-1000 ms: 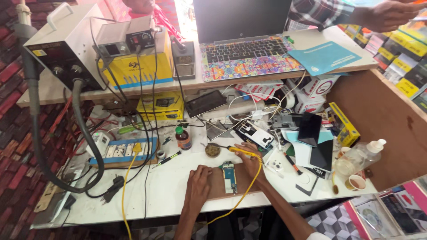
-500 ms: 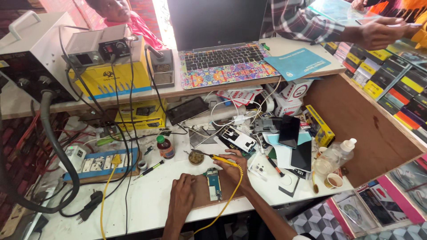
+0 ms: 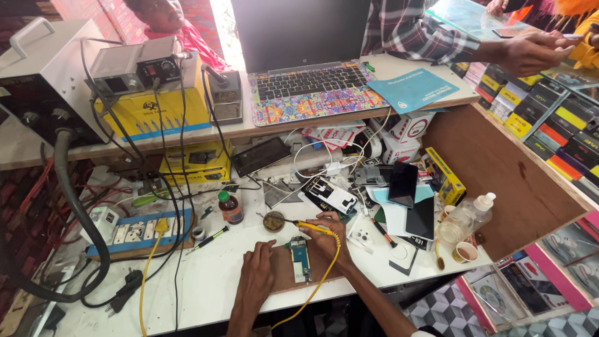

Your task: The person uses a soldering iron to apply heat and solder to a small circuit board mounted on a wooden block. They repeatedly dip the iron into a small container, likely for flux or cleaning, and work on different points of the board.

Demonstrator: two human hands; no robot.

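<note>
Hose [image 3: 75,206] cut off at left edge

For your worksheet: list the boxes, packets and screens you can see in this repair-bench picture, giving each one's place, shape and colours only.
Laptop screen: back shelf, dark rectangle.
Yellow box: shelf left, under grey unit.
Blue packet: shelf right, flat.
Black phones: bench right, dark screens.
White boxes: under shelf, red marks.

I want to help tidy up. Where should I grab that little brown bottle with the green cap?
Take the small brown bottle around its body, below the green cap. It stands upright on the white table, so come in from the side. The front, toward the edge, looks best: cables and a power strip crowd its left and back.
</note>
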